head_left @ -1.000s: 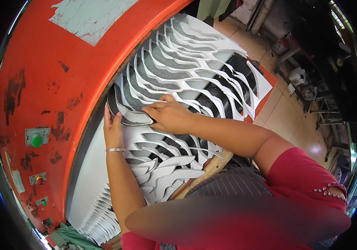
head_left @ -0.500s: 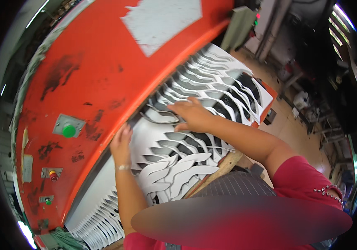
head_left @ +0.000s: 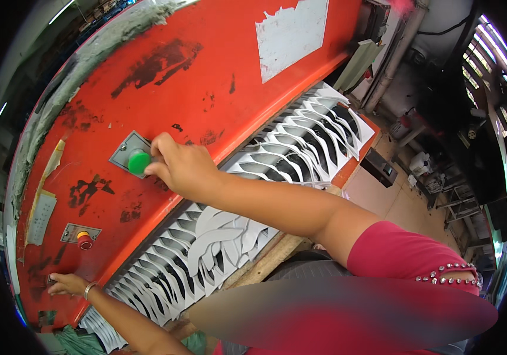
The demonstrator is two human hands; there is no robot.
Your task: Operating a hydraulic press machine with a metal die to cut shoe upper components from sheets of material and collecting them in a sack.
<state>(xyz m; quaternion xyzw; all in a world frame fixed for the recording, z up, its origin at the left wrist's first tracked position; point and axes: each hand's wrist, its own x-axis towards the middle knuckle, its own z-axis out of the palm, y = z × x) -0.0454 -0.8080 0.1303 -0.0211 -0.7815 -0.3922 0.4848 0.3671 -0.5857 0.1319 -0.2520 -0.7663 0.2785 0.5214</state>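
My right hand (head_left: 182, 168) reaches up to a large green push button (head_left: 138, 161) on the red machine panel. Its thumb and forefinger are apart at the button's right side, and it holds nothing. Low on the same panel, my left hand (head_left: 69, 284) lies with fingers stretched out, covering the spot where a small button sits. Below the panel edge spreads a white sheet (head_left: 364, 131) with rows of wavy cut-out slots. A heap of loose curved white pieces (head_left: 212, 231) rests on it, below my right forearm.
A red and yellow knob (head_left: 85, 240) sits between my two hands on the red panel (head_left: 170, 106). A wooden edge (head_left: 253, 275) runs along the near side of the sheet. Green cloth (head_left: 75, 339) hangs at the lower left. A tiled floor (head_left: 377, 198) shows at right.
My right hand has left the sheet and a curved metal strip there and come up to the green button. My left hand has moved from the sheet down-left to the panel.
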